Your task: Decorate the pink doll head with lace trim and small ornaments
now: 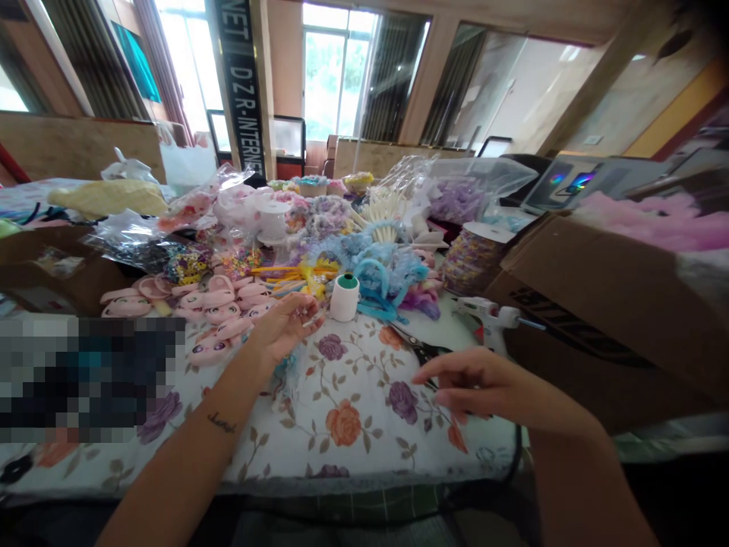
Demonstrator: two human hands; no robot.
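Note:
My left hand (290, 323) is raised over the table, left of a white thread spool (345, 298) with a green top. Its thumb and forefinger come together with the other fingers loosely curled; anything between them is too small to make out. Under this wrist lies a sheer bluish tuft (285, 372). My right hand (475, 384) hovers over the floral cloth, forefinger stretched out and the others partly bent, nothing visible in it. Just behind it lie dark-handled scissors (424, 349), partly hidden. A white glue gun (493, 313) rests farther back.
Pink bunny-face pieces (219, 311) are piled at the left. Blue mesh and fuzzy stems (381, 273), a ribbon spool (472, 258) and plastic bags crowd the back. A large cardboard box (604, 319) stands right, another box (57, 266) left. The floral tablecloth (364, 387) covers the table.

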